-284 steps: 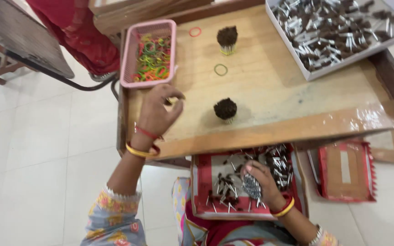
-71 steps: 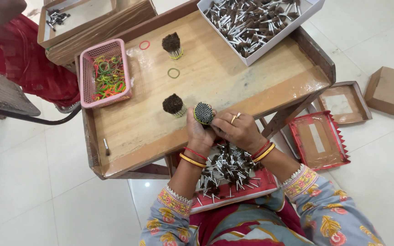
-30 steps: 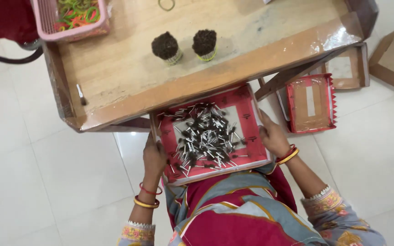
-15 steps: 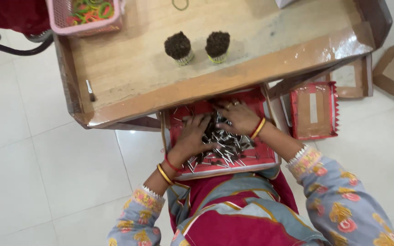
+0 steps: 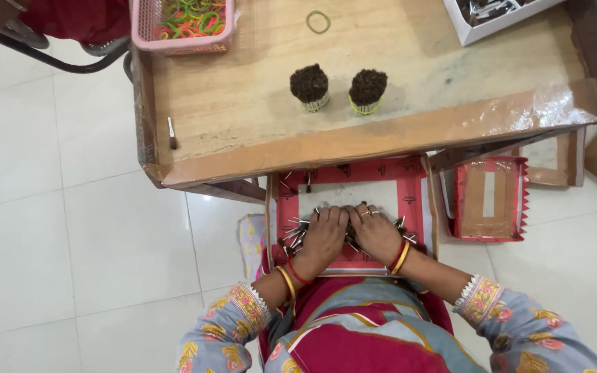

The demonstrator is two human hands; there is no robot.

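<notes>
A red tray (image 5: 291,200) rests on my lap, holding several small dark-tipped metal sticks (image 5: 294,228). My left hand (image 5: 323,238) and my right hand (image 5: 376,233) lie side by side, palms down, on the pile of sticks at the tray's near edge, fingers curled over them. Most sticks are hidden under my hands. Two banded bundles of sticks stand upright on the wooden table: one bundle (image 5: 309,86) on the left, the other bundle (image 5: 367,90) just to its right.
The wooden table (image 5: 243,117) has a raised rim. A pink basket (image 5: 174,43) of coloured rubber bands sits at its far left, a loose band (image 5: 318,21) lies near it, a white box (image 5: 481,21) of sticks at far right. A red lid (image 5: 488,200) lies on the floor.
My hands have drawn the scattered sticks together toward the tray's near edge and now lie close together over the heap. The view has shifted slightly.
</notes>
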